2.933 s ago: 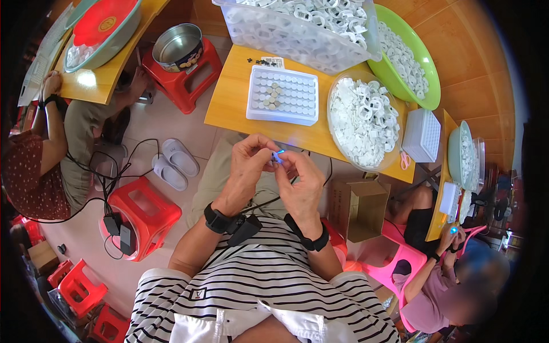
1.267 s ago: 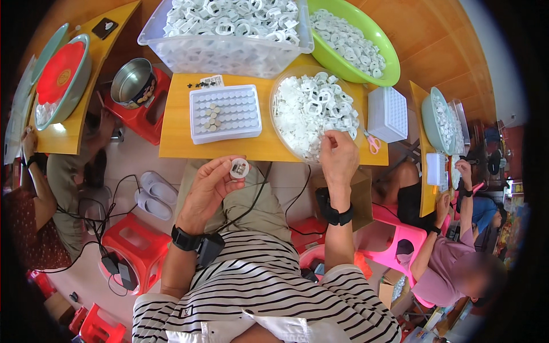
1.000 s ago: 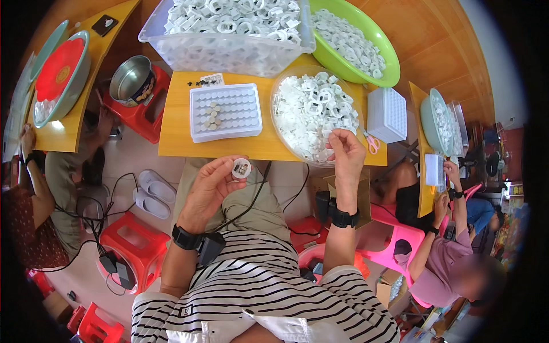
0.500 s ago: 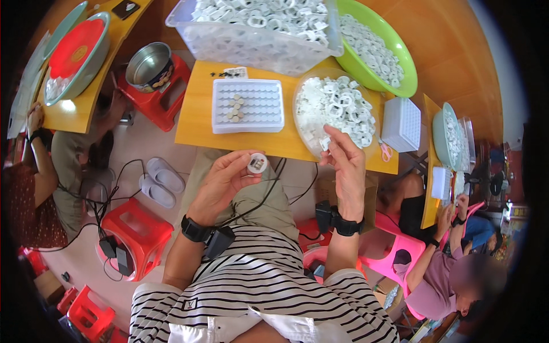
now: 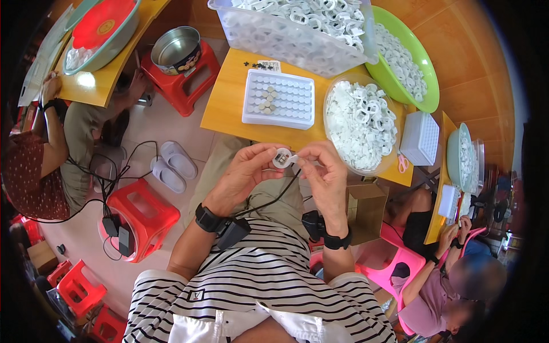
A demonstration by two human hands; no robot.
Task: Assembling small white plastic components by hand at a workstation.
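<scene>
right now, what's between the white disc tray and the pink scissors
A round clear dish heaped with white parts lies between the white disc tray and the scissors in the head view.

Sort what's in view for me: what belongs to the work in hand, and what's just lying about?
Probably in use:
- round white part, in the left hand
- small white piece, in the right hand
- likely the clear dish of white pieces

Apparently just lying about:
- slippers
- metal tin
- pink-handled scissors
</scene>
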